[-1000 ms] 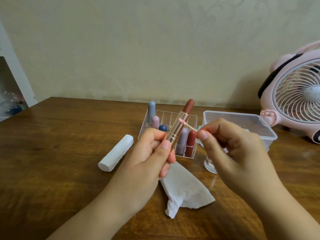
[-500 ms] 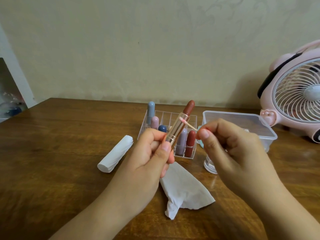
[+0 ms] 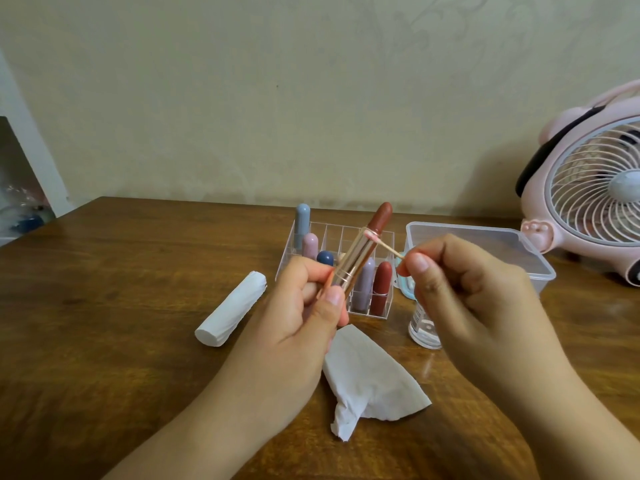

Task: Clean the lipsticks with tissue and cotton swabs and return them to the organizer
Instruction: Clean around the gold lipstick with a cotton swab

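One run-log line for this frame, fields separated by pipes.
left hand grips open lipstick | right hand pinches cotton swab, tip at tube rim | tissue on table

You face a plain beige wall [image 3: 242, 98] at twelve o'clock; below it runs your brown wooden desk [image 3: 104, 341], a white shelf edge [image 3: 31, 157] at nine o'clock.

fan [image 3: 588, 192] running off the right edge | small bottle [image 3: 420, 327] at centre right hiding mostly behind right hand [image 3: 478, 299] | upper-left shelf contents [image 3: 20, 216] blurring
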